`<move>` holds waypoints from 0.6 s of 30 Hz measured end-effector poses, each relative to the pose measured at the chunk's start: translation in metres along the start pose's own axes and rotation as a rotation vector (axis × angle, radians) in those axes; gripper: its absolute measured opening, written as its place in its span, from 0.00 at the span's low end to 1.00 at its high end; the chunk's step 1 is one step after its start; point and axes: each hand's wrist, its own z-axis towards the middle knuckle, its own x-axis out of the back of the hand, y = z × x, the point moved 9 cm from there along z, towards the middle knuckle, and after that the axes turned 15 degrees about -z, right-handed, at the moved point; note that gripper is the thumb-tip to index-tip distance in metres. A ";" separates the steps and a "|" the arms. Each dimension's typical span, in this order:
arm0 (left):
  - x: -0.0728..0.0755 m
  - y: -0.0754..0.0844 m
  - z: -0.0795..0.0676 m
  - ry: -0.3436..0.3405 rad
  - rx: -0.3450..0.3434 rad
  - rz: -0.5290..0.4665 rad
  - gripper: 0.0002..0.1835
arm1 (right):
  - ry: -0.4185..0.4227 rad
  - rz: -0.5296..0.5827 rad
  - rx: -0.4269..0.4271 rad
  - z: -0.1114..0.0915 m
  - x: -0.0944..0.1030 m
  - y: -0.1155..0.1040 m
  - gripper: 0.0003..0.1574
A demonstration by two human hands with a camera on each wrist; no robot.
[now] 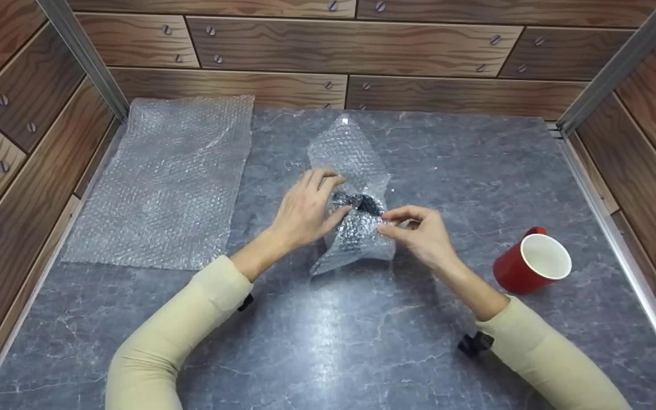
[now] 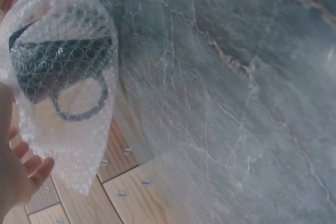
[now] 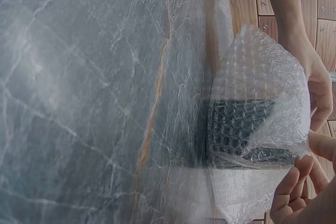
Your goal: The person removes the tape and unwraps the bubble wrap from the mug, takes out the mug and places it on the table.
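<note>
A dark mug (image 2: 63, 66) with a ring handle stands wrapped in clear bubble wrap (image 1: 362, 233) near the table's middle. Through a gap at the top of the wrap, its dark inside shows. My right hand (image 1: 422, 236) pinches the wrap's edge between thumb and fingers on the right side of that gap. On the other side is my left hand (image 1: 308, 208), its thumb at the wrap and its fingers loosely bent. Its fingers (image 2: 39, 169) are spread apart beside the wrap in the left wrist view. One pointed flap of wrap extends toward the back, another toward the front.
A flat sheet of bubble wrap (image 1: 163, 182) lies on the left of the grey marbled table (image 1: 316, 341). To the right stands a red mug (image 1: 519, 267) with a white inside. Wood-patterned walls (image 1: 356, 48) and metal posts (image 1: 607, 68) enclose the table.
</note>
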 end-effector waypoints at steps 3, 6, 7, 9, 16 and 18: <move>0.000 0.003 -0.002 -0.008 -0.002 0.005 0.25 | 0.001 0.004 -0.002 0.000 0.000 0.000 0.19; -0.002 0.005 -0.003 -0.023 -0.005 0.013 0.21 | 0.002 0.000 -0.002 -0.001 0.000 0.000 0.20; -0.002 0.006 -0.004 -0.029 -0.008 0.013 0.20 | 0.003 -0.001 -0.003 -0.001 0.000 0.000 0.20; -0.003 0.007 -0.005 -0.041 -0.014 0.010 0.17 | 0.003 -0.004 -0.004 -0.001 0.000 0.000 0.20; -0.008 0.009 -0.007 -0.086 -0.006 0.007 0.12 | 0.009 0.005 0.003 -0.001 0.000 -0.001 0.19; -0.009 0.009 -0.007 -0.100 0.005 0.004 0.12 | 0.008 0.008 0.000 -0.001 0.000 -0.001 0.19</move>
